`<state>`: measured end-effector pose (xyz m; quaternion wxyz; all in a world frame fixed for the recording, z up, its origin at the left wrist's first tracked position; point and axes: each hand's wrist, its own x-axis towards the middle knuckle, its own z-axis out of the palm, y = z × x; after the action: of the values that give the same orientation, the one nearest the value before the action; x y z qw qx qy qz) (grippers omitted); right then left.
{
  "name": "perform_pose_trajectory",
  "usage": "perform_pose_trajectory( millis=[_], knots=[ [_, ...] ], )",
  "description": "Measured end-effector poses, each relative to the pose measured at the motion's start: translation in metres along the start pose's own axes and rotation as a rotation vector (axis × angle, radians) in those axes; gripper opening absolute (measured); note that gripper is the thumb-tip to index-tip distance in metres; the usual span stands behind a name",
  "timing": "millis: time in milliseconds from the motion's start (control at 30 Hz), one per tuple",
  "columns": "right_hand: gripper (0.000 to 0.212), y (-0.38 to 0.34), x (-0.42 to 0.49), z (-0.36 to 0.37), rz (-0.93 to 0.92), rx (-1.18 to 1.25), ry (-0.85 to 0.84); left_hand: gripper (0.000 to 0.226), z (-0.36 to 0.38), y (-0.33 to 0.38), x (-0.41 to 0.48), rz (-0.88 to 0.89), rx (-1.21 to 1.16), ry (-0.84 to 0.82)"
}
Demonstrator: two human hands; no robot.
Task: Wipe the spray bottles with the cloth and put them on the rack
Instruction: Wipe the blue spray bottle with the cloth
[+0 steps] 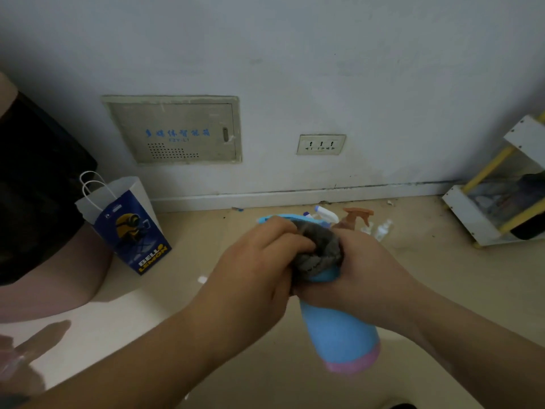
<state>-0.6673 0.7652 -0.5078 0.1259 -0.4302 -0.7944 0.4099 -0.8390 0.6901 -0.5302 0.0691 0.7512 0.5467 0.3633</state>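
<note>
Nearest the viewer is the pink base (354,363) of the blue spray bottle (339,335), held in the air above the floor (418,293). Its long axis runs from that base away and slightly leftward, up into both hands.

The right hand (374,270) wraps the bottle's upper body, fingers curled round it. The left hand (253,261) sits just beside it and grips the grey cloth (318,249), fingers bunched over the fabric, which covers the neck and head. A blue tip shows past the left knuckles – probably the nozzle, though I cannot tell for sure.

Wiping looks under way at the top end. The lower body is bare of cloth, so the cloth would likely have to travel toward the viewer along the axis.

Beyond the hands, on the floor, lie a white trigger head (326,214), an orange trigger head (358,215) and a small clear bottle (383,230). Farther right, against the wall, stands the rack (472,219) – well apart from the bottle and on the right hand's side, so that hand seems better placed to carry it over.
</note>
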Motion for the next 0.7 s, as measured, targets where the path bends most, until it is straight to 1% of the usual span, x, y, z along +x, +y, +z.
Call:
perform_pose_trajectory(
  millis=[67, 100, 167, 233, 333, 400, 467, 533, 567, 633, 700],
  knots=[
    [0.034, 0.001, -0.002, 0.000, -0.001, -0.077, 0.000, 0.031, -0.008, -0.008, 0.000, 0.072, -0.004, -0.083],
    [0.039, 0.002, -0.003, -0.001, 0.005, -0.067, 0.008, 0.031, -0.011, -0.014, 0.002, 0.065, 0.029, -0.081],
    [0.047, 0.003, -0.002, 0.000, 0.023, -0.055, 0.034, 0.030, -0.015, -0.025, 0.008, -0.042, 0.118, 0.031],
    [0.050, 0.001, 0.001, 0.002, 0.031, -0.053, 0.041, 0.028, -0.012, -0.023, 0.009, -0.139, 0.155, 0.125],
    [0.047, 0.000, 0.002, 0.004, 0.002, -0.073, 0.068, 0.019, -0.002, -0.005, 0.002, -0.180, -0.015, 0.080],
    [0.047, 0.003, 0.003, 0.001, -0.023, -0.144, 0.086, 0.021, 0.000, -0.003, -0.003, -0.176, -0.135, 0.015],
    [0.044, 0.006, 0.003, -0.004, -0.052, -0.160, 0.023, 0.024, -0.003, -0.004, -0.006, -0.141, -0.193, -0.081],
    [0.035, 0.008, 0.004, -0.008, -0.056, -0.109, -0.038, 0.020, -0.004, -0.006, -0.008, -0.192, -0.227, -0.136],
    [0.030, 0.010, 0.004, -0.011, -0.046, -0.070, -0.030, 0.014, -0.004, -0.006, -0.009, -0.247, -0.219, -0.138],
    [0.024, 0.013, 0.006, -0.017, 0.026, 0.072, 0.007, 0.004, -0.004, -0.008, -0.011, -0.370, -0.128, -0.152],
    [0.026, 0.012, 0.006, -0.021, 0.131, 0.258, -0.013, 0.008, -0.006, -0.012, -0.013, -0.483, -0.041, -0.137]
  ],
)
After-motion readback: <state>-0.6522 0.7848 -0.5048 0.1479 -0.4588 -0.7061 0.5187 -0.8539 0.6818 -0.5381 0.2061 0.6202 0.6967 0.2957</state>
